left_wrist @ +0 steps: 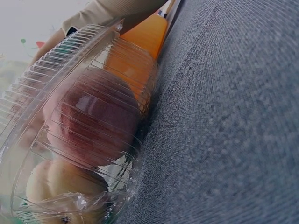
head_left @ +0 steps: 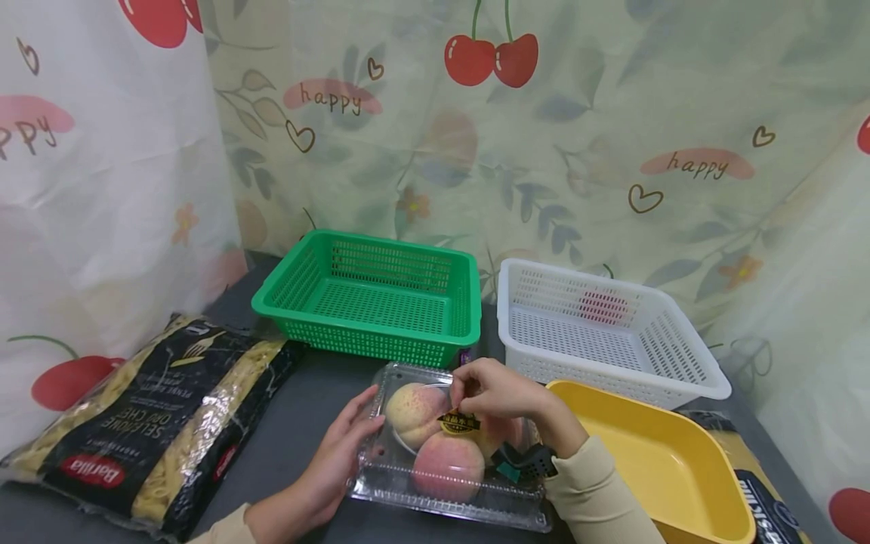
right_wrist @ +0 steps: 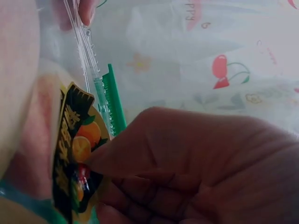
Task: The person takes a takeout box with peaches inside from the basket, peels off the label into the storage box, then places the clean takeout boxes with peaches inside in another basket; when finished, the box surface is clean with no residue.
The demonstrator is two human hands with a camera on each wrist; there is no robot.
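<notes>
A clear plastic clamshell box (head_left: 387, 487) of peaches (head_left: 448, 465) lies on the dark cloth in front of me. My left hand (head_left: 326, 461) holds its left edge, with fingertips on either side of the rim in the right wrist view. Over the lid, my right hand (head_left: 499, 389) pinches the edge of a black and gold sticker (head_left: 459, 421). Oranges are printed on this sticker (right_wrist: 80, 149) in the right wrist view, where part of it is hidden by the thumb. Peaches (left_wrist: 93, 116) show through the box wall in the left wrist view.
Behind the box stand a green basket (head_left: 381, 336) and a white basket (head_left: 598, 370). A yellow tray (head_left: 666, 468) sits at the right, overlapping a pasta packet (head_left: 768, 499). At the left lies a large Barilla pasta bag (head_left: 149, 423). Printed curtains enclose the table.
</notes>
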